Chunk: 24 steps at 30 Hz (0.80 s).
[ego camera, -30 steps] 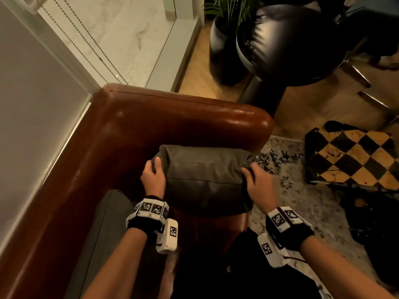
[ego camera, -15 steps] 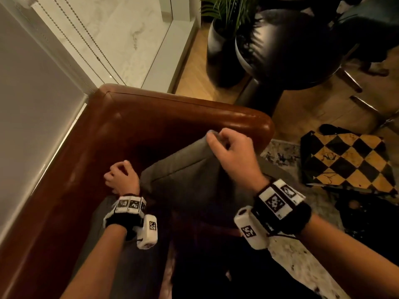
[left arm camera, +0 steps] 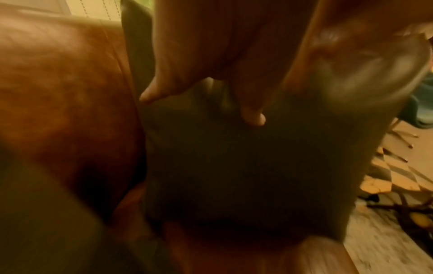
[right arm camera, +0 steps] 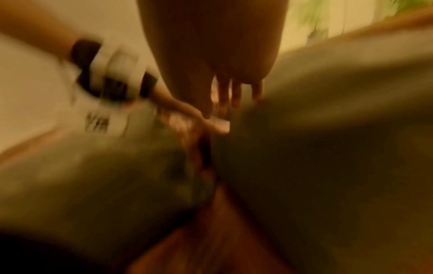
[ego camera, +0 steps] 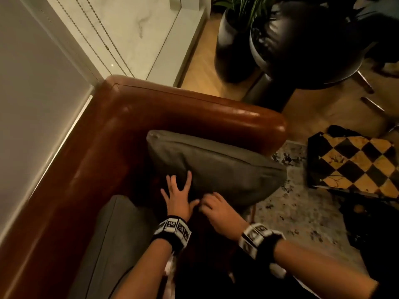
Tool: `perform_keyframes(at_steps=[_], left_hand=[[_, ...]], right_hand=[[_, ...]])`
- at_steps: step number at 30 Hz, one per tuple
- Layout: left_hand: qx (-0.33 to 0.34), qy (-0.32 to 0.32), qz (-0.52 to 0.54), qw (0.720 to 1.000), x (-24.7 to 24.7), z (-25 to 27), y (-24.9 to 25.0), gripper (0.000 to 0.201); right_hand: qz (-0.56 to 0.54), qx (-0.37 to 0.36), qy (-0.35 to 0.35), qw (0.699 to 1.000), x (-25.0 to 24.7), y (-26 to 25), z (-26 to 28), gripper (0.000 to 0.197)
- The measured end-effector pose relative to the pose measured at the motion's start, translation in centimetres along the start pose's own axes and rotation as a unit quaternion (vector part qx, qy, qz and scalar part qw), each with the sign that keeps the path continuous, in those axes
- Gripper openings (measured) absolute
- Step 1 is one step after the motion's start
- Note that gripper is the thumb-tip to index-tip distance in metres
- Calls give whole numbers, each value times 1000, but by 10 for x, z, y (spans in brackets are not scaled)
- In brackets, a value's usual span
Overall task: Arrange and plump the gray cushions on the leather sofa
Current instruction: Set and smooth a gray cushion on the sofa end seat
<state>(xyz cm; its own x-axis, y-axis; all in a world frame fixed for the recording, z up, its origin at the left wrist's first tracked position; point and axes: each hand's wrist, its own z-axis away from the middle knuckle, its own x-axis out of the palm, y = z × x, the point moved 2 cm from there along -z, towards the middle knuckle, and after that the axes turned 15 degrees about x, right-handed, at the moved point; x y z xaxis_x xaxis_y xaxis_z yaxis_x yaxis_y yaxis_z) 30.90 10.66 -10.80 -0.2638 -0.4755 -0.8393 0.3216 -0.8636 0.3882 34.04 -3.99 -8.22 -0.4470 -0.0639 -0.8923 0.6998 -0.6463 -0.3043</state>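
Looking down through the head camera, I see the gray cushion [ego camera: 218, 169] propped on edge in the corner of the leather sofa [ego camera: 90, 160], leaning against the armrest. My left hand [ego camera: 178, 198] lies flat on the cushion's near face, fingers spread and straight, holding nothing. My right hand [ego camera: 218, 209] sits just beside it at the cushion's lower edge, fingers bent; whether they pinch the fabric I cannot tell. A second gray cushion [ego camera: 112, 244] lies on the seat to the left. A checkered bag [ego camera: 354, 162] rests on the rug [ego camera: 289, 212].

On the left wrist camera, my straight fingertips [left arm camera: 254, 118] touch the dark cushion [left arm camera: 246, 166], brown leather alongside.

The right wrist view is badly smeared: fingers [right arm camera: 225, 96] point down at the cushion [right arm camera: 328, 148], the left thumb meeting them.
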Motion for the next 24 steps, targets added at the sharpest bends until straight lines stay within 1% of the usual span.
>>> perform_keyframes(at_steps=[1,2,3,6,8,9,10,12,13,15,16,18,19,20,22,24], left_hand=[[-8,21,-10,1000,-7,-11,3,91],[-17,35,-20,999,-12,-21,3,93],[-21,46,-27,998,-17,-29,3,95],[-29,55,-43,997,-26,-39,5,101],[-21,78,-67,994,-35,-44,12,114],[4,85,-93,992,-41,-48,19,122],[47,84,-124,988,-47,-55,26,129],[136,63,-192,970,-55,-74,39,138],[150,58,-218,962,-59,-84,42,140],[122,53,-231,964,-66,-103,41,141],[109,43,-233,965,-69,-108,40,140],[115,0,-253,961,-74,-111,37,141],[129,-25,-263,956,-78,-109,36,142],[147,-42,-265,952,-82,-108,38,140],[186,-47,-226,955,-93,-111,46,127],[216,-52,-162,962,-98,-122,58,115]], right_hand=[[87,-24,-26,996,22,13,17,41],[152,-32,-56,986,36,29,24,49],[193,-32,-73,978,42,45,22,57],[277,-31,-111,954,29,84,-11,67],[341,-10,-153,927,23,106,-24,64],[355,-6,-157,921,27,113,-24,61],[357,-12,-145,923,32,115,-22,57],[338,-16,-119,934,39,104,-13,53],[332,-24,-103,937,38,93,-8,54],[307,-75,-36,948,33,74,-1,61],[304,-86,0,949,25,71,-4,68],[319,-89,46,942,9,80,-22,84],[328,-88,46,940,5,91,-32,93],[341,-78,23,936,-1,101,-39,99],[374,-54,-47,925,-7,113,-40,98],[377,-59,-88,920,2,119,-32,92]])
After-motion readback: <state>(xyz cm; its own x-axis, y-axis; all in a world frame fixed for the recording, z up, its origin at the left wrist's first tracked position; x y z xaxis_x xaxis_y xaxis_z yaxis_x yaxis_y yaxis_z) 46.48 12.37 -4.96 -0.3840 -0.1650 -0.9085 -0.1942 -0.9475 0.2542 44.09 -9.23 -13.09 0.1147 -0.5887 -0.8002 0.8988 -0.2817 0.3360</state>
